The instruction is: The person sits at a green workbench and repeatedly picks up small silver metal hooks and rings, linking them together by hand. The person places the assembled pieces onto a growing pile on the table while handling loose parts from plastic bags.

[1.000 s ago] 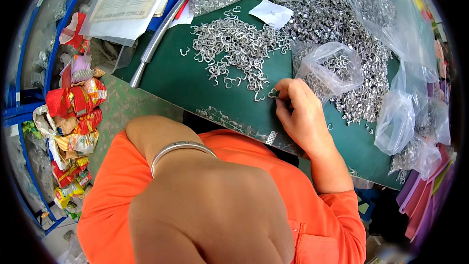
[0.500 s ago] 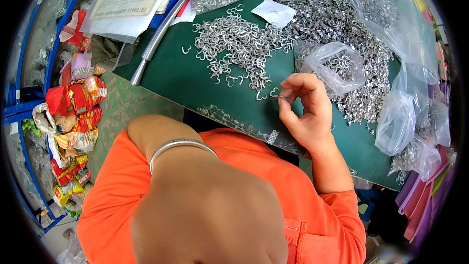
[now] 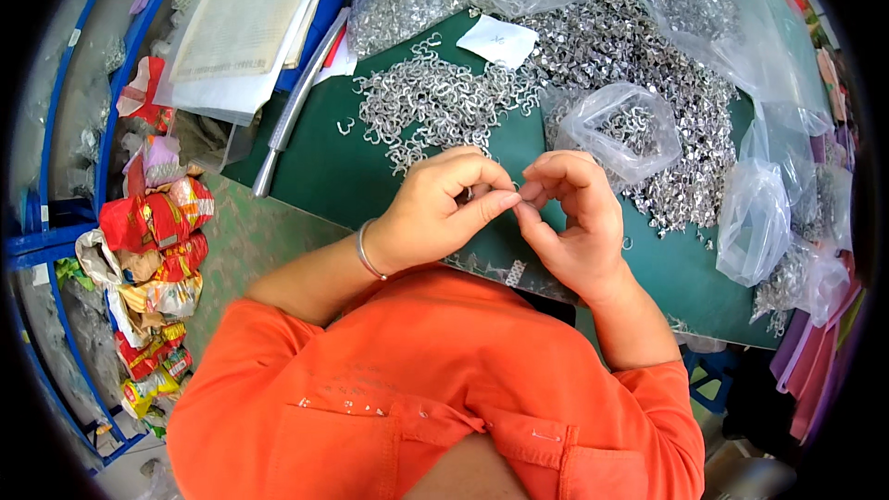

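Observation:
Above the near edge of the green table (image 3: 343, 167), both hands meet at their fingertips. My right hand (image 3: 583, 222) pinches a small metal piece, mostly covered by the fingers. My left hand (image 3: 444, 204), with a silver bangle (image 3: 368, 250) on its wrist, is closed too, thumb and forefinger pressed together against the right fingertips. What it grips is too small to make out. Just beyond the hands lies a loose pile of small silver curved metal hooks (image 3: 435, 97). Right of it, a larger heap of small shiny metal parts (image 3: 685, 139) spreads out.
An open clear plastic bag (image 3: 625, 125) sits on the larger heap. More filled bags (image 3: 407, 9) lie at the back. A white paper slip (image 3: 497, 40) rests between piles. At left are a long silver rod (image 3: 296, 106), papers (image 3: 245, 28) and a blue rack (image 3: 51, 245) beside colourful packages (image 3: 157, 218).
My left hand has risen from close in front of the camera to the table and met the right hand's fingertips. The right hand stays in nearly the same place, still pinching.

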A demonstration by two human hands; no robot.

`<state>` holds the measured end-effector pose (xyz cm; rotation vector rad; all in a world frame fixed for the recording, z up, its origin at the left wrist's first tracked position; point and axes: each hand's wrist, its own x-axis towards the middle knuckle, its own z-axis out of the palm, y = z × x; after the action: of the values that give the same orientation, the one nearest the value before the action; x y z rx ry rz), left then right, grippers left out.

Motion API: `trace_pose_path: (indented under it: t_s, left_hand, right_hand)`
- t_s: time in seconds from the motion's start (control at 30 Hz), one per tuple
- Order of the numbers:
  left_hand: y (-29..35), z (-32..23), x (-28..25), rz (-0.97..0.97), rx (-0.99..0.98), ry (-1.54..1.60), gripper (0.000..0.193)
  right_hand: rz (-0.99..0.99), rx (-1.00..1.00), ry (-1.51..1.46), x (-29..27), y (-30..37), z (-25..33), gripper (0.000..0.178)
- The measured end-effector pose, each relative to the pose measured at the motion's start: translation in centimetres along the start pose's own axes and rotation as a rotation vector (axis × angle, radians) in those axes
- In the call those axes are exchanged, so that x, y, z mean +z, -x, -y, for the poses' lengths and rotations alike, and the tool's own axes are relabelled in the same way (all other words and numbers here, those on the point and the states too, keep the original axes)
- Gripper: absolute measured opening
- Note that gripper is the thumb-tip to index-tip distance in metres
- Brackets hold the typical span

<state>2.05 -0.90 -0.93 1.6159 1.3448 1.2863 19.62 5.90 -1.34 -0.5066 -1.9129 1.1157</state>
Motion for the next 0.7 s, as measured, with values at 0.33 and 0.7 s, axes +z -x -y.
trace_pose_path:
  t_s: [0.33, 0.7]
  left_hand:
    - [0.38, 0.13, 0.42, -0.15, 0.121, -0.017, 0.006]
    - [0.52, -0.15, 0.06, -0.128, 0.175, -0.077, 0.009]
  right_hand:
    - [-0.058, 0.097, -0.001, -0.28, 0.26, 0.3, 0.034]
    - [-0.061, 0.083, 0.001, -0.27, 0.16, 0.43, 0.029]
